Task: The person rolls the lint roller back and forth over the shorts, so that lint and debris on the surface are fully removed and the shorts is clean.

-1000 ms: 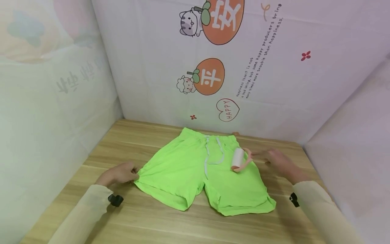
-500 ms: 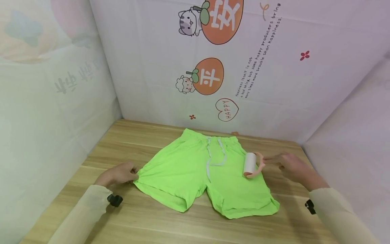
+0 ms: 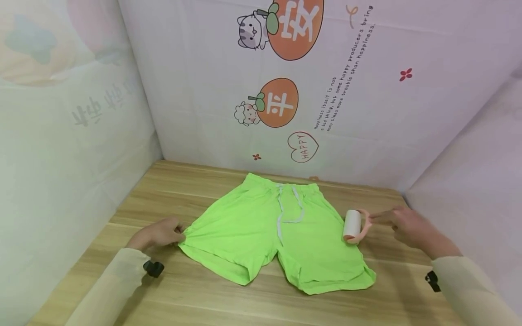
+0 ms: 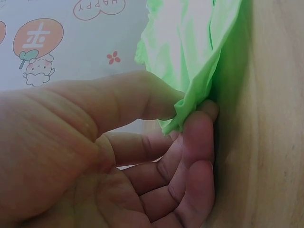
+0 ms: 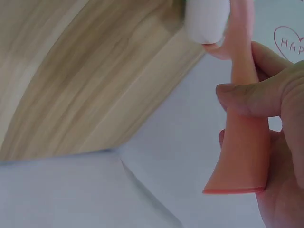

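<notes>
Bright green shorts with a white drawstring lie spread on the wooden table. At the left leg's outer hem corner, my left hand pinches the cloth between thumb and fingers; the left wrist view shows the gathered green hem there. My right hand grips the pink handle of a lint roller, fingers wrapped round it. The lint roller's white roll is at the outer edge of the right leg. Whether the roll touches the cloth cannot be told.
The wooden table runs back to a white printed cloth wall. Further white walls stand at the left and right. A small orange thing shows behind the waistband.
My right hand has drawn the lint roller rightward and slightly nearer, from the middle of the right leg to its outer edge. The right leg has shifted slightly right. My left hand keeps its place.
</notes>
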Tool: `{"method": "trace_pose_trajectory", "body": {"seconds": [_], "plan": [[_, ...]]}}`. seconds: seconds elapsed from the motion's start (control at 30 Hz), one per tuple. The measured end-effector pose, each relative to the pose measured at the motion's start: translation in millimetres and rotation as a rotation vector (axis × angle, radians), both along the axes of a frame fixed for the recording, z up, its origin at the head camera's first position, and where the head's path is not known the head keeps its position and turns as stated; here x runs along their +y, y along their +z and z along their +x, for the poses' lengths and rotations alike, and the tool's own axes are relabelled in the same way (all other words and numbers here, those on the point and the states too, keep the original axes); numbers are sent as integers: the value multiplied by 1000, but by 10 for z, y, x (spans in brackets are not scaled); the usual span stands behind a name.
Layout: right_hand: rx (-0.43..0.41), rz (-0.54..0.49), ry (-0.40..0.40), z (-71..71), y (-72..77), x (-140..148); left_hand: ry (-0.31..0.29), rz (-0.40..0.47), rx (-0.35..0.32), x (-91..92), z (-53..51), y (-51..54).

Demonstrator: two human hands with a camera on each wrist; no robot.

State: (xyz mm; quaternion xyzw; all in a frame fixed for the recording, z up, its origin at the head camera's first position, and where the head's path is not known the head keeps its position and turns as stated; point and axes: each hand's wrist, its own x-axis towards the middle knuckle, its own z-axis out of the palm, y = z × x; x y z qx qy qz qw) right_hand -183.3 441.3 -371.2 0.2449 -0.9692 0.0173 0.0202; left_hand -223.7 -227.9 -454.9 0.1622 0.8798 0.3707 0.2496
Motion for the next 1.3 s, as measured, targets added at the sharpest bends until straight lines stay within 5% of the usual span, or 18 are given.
{"method": "trace_pose_trajectory", "body": {"seconds": [0.2, 0.5, 0.7, 0.97, 1.3], "plan": [[-41, 118, -79, -5, 211, 91, -31, -9, 7, -5, -23, -22], [-16, 94, -29, -225, 404, -217, 6, -19, 20, 15, 22, -21], [9, 144, 30, -457, 351, -581, 11, -25, 30, 17, 26, -20], [4, 239, 14, -688, 224, -928, -1, -18, 31, 24, 29, -23], [88, 195, 23, -951, 150, -1140, 4, -10, 16, 8, 3, -35]]}}
